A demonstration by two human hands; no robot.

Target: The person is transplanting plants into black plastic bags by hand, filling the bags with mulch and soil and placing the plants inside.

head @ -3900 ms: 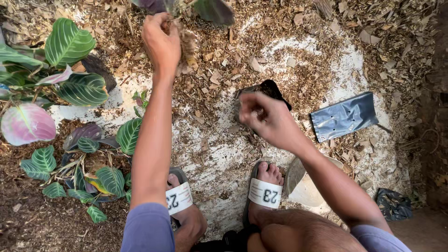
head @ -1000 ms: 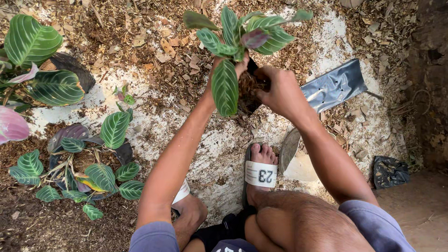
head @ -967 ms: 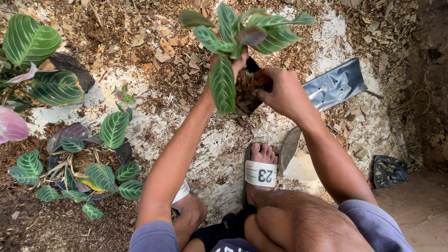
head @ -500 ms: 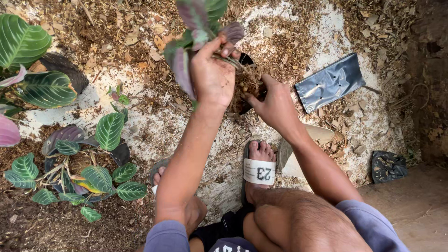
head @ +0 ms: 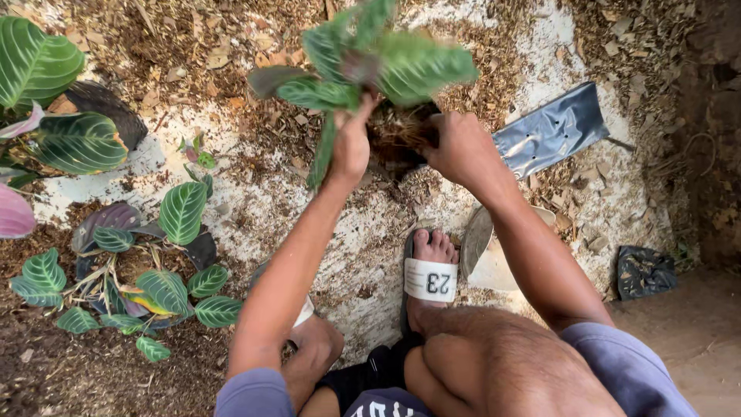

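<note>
The plant's stems (head: pixel 351 81) are clenched by the left hand (head: pixel 349 147); its root ball (head: pixel 397 135) is gripped by the right hand (head: pixel 463 150); roots could be torn if pulled hard.

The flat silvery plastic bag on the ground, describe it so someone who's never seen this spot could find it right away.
Start from the plant held up in both hands at the top of the view, then look just right of the right hand. The silvery plastic bag lies there flat and empty on the pale, mulch-strewn ground. Unlike the crumpled dark bag lower right, it is smooth, shiny grey and rectangular.
</note>
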